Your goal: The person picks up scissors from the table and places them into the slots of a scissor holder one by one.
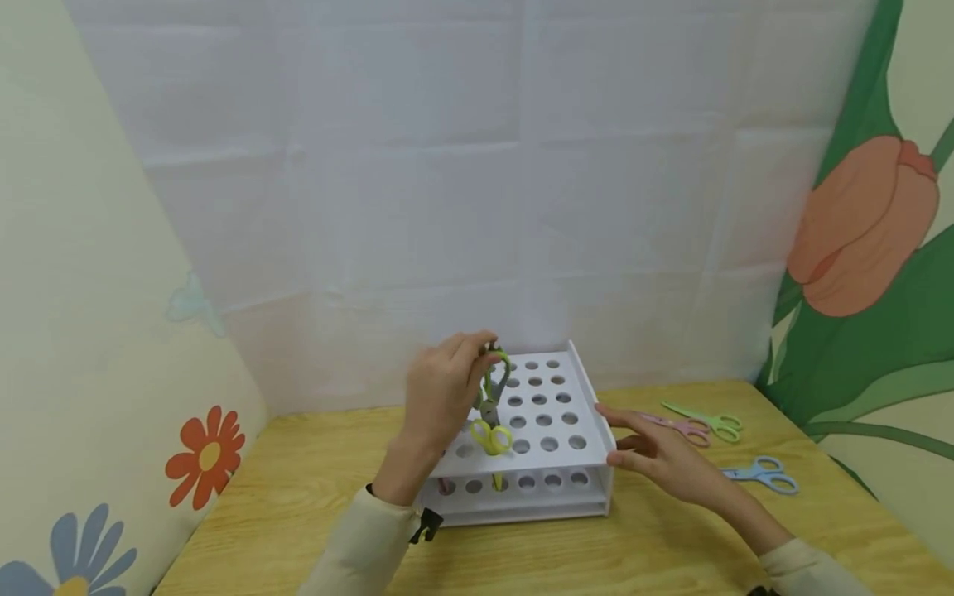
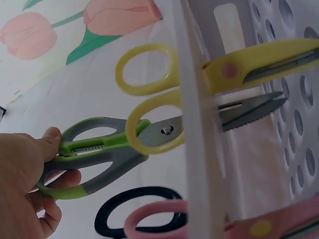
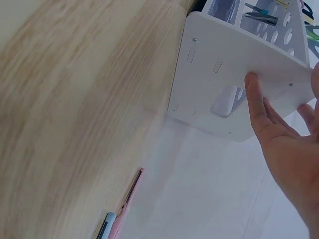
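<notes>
My left hand (image 1: 440, 389) pinches the handle end of green-and-grey scissors (image 2: 119, 160), which point down into the white holed rack (image 1: 596, 454). Their serrated blades show below the top plate in the left wrist view. Just in front, yellow scissors (image 2: 234, 67) stand in another hole, handles up. Pink scissors (image 2: 279, 219) and a pair with dark handles (image 2: 103, 211) also sit in the rack beside them. On the opposite side, my right hand (image 1: 667, 459) rests its fingertips against the rack's side panel (image 3: 214, 64), fingers spread and holding nothing.
To the right on the wooden table (image 1: 328, 463) lie pink scissors (image 1: 689, 428), light green scissors (image 1: 721, 424) and blue scissors (image 1: 763, 474), near my right hand and wrist. A white cloth (image 1: 417, 207) hangs right behind the rack.
</notes>
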### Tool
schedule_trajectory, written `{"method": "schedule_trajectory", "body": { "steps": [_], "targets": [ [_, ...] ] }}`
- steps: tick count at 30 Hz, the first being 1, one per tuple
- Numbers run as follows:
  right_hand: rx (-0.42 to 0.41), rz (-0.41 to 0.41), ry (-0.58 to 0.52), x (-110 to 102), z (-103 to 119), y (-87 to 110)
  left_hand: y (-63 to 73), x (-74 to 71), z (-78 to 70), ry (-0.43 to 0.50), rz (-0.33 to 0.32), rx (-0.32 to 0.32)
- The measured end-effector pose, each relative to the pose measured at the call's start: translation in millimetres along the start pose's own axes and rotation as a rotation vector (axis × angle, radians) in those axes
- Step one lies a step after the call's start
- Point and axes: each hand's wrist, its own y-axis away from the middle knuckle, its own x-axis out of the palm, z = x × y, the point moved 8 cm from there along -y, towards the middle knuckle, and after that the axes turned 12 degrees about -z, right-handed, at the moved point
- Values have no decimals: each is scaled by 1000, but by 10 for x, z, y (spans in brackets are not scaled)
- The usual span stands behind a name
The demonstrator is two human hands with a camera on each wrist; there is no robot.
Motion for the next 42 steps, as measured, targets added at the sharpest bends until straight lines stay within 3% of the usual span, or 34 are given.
{"method": "schedule_trajectory", "body": {
  "steps": [5, 9, 18, 23, 27, 32, 37, 42],
  "targets": [
    [12, 8, -25, 9, -20, 6, 47, 89, -51, 12, 9, 20],
    [18, 10, -26, 4, -28, -5, 62, 125, -23, 14, 28, -15],
    [11, 11, -22, 2, -26, -13, 110, 231, 118, 141, 184, -237],
    [14, 11, -15, 3, -36, -10, 136, 241, 181, 117, 210, -318],
    [9, 10, -8, -1, -36, -20, 138, 230, 207, 115, 203, -334],
    [12, 14, -7, -1, -33, -22, 146, 245, 205, 158, 215, -308],
    [17, 11, -2, -4, -28, -24, 177, 273, 233, 224, 267, -341],
    [21, 3, 16, -16, -31, -22, 215, 291, 284, 231, 336, -397]
  ]
}}
